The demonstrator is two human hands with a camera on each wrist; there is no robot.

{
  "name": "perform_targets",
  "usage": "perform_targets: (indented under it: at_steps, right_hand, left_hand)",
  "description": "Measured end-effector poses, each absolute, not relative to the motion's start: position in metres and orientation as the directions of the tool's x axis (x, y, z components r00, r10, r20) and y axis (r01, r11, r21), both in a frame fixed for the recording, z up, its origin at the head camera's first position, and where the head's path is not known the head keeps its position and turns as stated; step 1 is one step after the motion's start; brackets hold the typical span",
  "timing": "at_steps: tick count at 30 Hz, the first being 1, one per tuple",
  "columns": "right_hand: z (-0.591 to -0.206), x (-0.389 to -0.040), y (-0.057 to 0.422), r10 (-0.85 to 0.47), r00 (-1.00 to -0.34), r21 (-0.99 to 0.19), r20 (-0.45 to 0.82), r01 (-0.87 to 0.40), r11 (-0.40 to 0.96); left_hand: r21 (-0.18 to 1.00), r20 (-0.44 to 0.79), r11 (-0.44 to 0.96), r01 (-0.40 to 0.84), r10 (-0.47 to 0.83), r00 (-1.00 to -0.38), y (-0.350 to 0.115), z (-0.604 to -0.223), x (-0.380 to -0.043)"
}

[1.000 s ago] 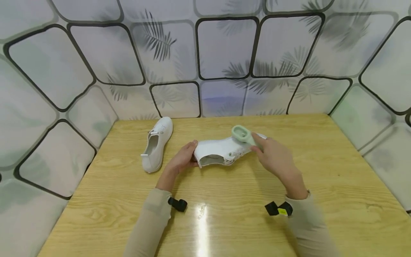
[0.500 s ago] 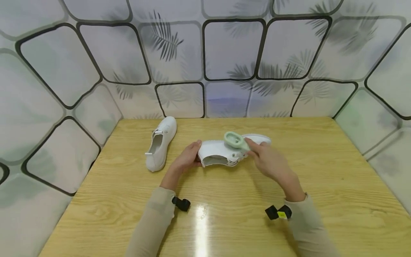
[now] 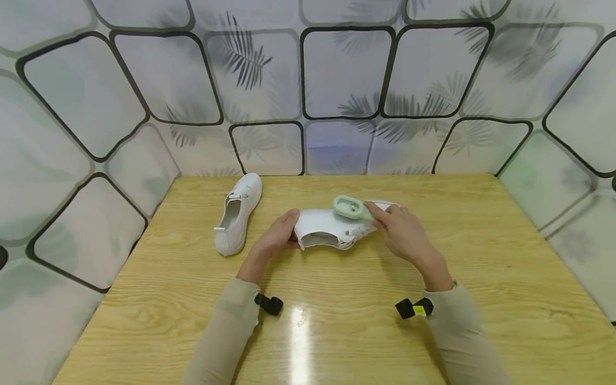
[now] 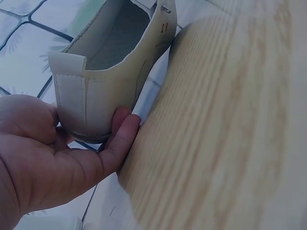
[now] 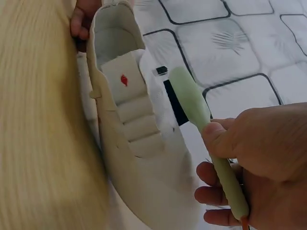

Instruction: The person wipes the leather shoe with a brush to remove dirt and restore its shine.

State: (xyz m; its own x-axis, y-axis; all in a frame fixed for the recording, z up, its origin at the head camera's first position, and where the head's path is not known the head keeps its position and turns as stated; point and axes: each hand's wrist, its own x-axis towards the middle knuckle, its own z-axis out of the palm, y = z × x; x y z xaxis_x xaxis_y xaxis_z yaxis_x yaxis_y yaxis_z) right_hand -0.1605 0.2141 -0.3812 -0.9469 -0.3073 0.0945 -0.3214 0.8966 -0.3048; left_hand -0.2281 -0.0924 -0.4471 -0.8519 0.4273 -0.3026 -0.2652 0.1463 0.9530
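Observation:
A white shoe (image 3: 315, 220) lies tipped on its side, its opening facing me and its toe to the right. My left hand (image 3: 279, 232) grips it by the heel; in the left wrist view, fingers curl under the heel (image 4: 72, 105). My right hand (image 3: 406, 235) holds a pale green brush (image 3: 350, 207) by its slim handle (image 5: 228, 187). The brush's oval head lies against the shoe's upper side, around mid-length, and its underside is hidden in the head view. The right hand covers part of the toe end.
A second white shoe (image 3: 238, 214) stands upright on the wooden table (image 3: 346, 321), left of my left hand, toe pointing away. Patterned panels (image 3: 346, 72) enclose the table at the back and both sides.
The brush and my right hand have shifted left along the shoe, from near the toe toward the middle. My left hand keeps its grip on the heel. The other shoe stays put.

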Motion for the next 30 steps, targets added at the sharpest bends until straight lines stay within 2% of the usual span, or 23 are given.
perform_targets:
  at_steps: [3, 10, 15, 21, 25, 30]
  right_hand:
    - [-0.379, -0.161, 0.229, -0.307, -0.948, -0.352, 0.084, -0.317, 0.881]
    - [-0.376, -0.153, 0.302, -0.271, -0.962, -0.572, -0.033, -0.204, 0.794]
    - [-0.387, -0.163, 0.296, -0.32, -0.944, -0.682, -0.078, -0.183, 0.708]
    - [-0.393, -0.166, 0.296, -0.269, -0.949, -0.67, -0.162, -0.094, 0.737]
    - [-0.401, -0.164, 0.307, -0.247, -0.951, -0.669, -0.187, -0.062, 0.741]
    - [-0.412, -0.174, 0.293, -0.238, -0.95, -0.698, -0.203, -0.03, 0.716]
  left_hand:
    - [0.959, -0.284, 0.151, -0.241, 0.451, -0.846, -0.093, -0.45, -0.228]
    - [0.953, -0.303, 0.16, -0.258, 0.457, -0.836, -0.097, -0.45, -0.231]
    - [0.924, -0.381, 0.192, -0.33, 0.423, -0.822, -0.102, -0.443, -0.232]
    - [0.881, -0.471, 0.229, -0.413, 0.363, -0.804, -0.102, -0.44, -0.231]
    - [0.872, -0.488, 0.225, -0.434, 0.362, -0.794, -0.1, -0.441, -0.231]
    - [0.869, -0.495, 0.231, -0.438, 0.373, -0.785, -0.1, -0.441, -0.231]
